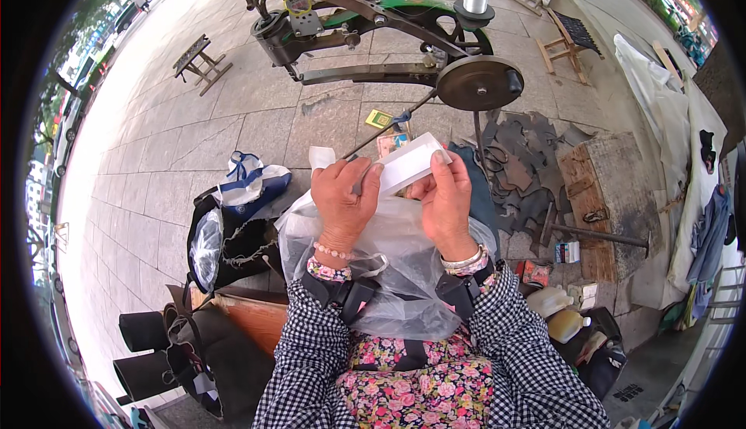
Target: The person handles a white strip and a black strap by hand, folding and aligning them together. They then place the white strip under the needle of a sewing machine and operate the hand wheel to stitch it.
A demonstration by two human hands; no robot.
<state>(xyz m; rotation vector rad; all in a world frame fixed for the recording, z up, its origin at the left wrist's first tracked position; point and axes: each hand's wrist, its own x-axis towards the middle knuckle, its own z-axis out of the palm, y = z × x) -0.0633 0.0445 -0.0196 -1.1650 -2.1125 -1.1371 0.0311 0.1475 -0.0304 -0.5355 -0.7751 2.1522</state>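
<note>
1. Beyond the knees, a green hand-crank stitching machine (pixel 388 36) stands on the paving, its wheel within arm's reach.
2. On the lap, a clear plastic bag (pixel 396 273) lies spread, likely to catch scraps.
3. Left hand (pixel 342 207) and right hand (pixel 447 204) hold a white strip (pixel 408 163) up close, fingers clamped on it, probably for inspection.

Grey stone-slab pavement (pixel 233 118) as the ground, carrying a hand-crank stitching machine (pixel 373 33) on its stand, with small wooden stools (pixel 200 62) well apart around it. Dark leather scraps (pixel 521 157) heaped beside a worn wooden box (pixel 602 196), a hammer (pixel 590 233) lying across the box. Black bag (pixel 225 250) with a blue-and-white shoe (pixel 252 180) on top at left, black rubber rolls (pixel 144 351) lower left, plastic bottles (pixel 563 316) lower right.
</note>
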